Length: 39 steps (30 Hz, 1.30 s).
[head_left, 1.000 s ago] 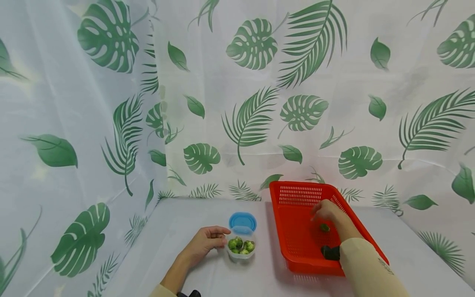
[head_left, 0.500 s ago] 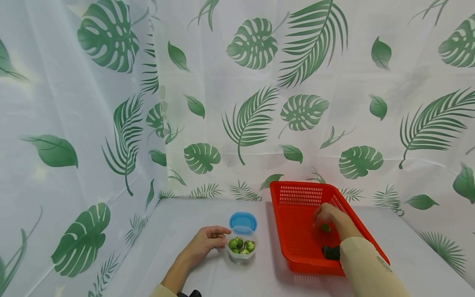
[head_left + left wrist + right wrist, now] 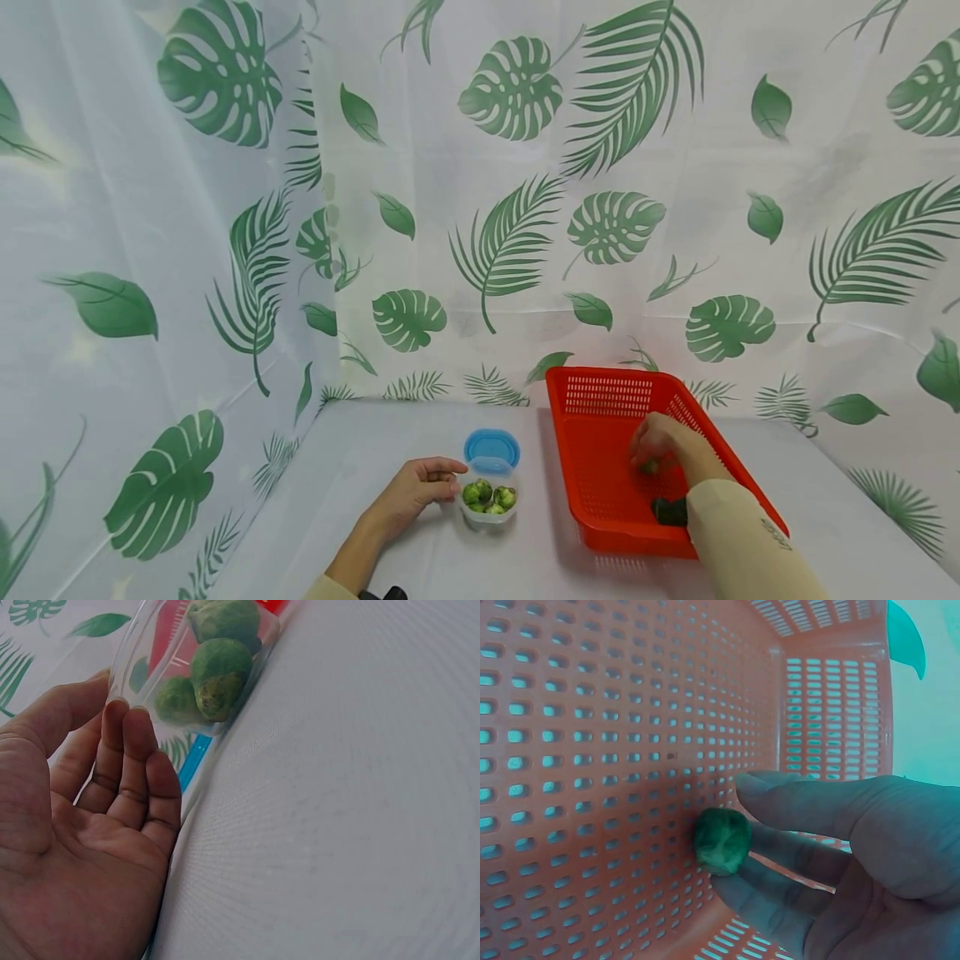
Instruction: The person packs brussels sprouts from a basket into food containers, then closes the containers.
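In the head view, a small clear container (image 3: 487,518) with several Brussels sprouts (image 3: 480,493) stands on the table, its blue lid (image 3: 492,448) swung back. My left hand (image 3: 417,492) rests beside it; in the left wrist view the loosely bent fingertips (image 3: 139,724) are at the container's wall. Inside the red basket (image 3: 600,533) is my right hand (image 3: 663,440). The right wrist view shows a single Brussels sprout (image 3: 722,841) against the perforated basket floor. Fingers lie behind and below that sprout, while the thumb stands apart above it.
The red basket's raised rim surrounds the right hand. A dark wrist camera (image 3: 669,511) sits under the right wrist, inside the basket. Another dark mount (image 3: 386,593) is at the left wrist. Leaf-print cloth (image 3: 517,250) hangs behind the table and along the left.
My right hand has come slightly lower over the sprout in the basket, and the sprout has shifted a little to the left and blurred. The left hand and container stay put.
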Motion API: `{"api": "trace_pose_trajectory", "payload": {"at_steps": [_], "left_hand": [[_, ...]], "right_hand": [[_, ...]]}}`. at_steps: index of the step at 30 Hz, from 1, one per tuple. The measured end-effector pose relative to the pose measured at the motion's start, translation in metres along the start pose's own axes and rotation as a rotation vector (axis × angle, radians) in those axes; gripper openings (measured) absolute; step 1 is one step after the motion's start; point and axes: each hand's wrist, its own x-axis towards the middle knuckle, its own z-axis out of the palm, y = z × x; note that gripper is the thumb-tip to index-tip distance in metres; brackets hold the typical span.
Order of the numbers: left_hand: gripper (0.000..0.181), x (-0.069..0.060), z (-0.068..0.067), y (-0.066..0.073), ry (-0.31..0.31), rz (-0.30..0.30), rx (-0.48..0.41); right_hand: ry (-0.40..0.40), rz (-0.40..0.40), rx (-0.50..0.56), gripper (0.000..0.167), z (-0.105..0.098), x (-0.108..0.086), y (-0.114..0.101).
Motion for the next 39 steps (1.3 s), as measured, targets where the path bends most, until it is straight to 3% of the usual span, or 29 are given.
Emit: {"api": "trace_pose_trajectory", "payload": {"at_steps": [9,27,39], "left_hand": [[0.034,0.0,0.0,0.0,0.0,0.004,0.0],[0.038,-0.001,0.001,-0.001,0.004,0.002,0.013],[0.038,0.0,-0.001,-0.001,-0.002,0.008,0.016]], "right_hand": [[0.02,0.04,0.024,0.024,0.005,-0.016,-0.01],[-0.003,0.045,-0.014,0.02,0.004,-0.009,-0.008],[-0.017,0.049,-0.044,0.025,0.005,-0.009,-0.01]]}}
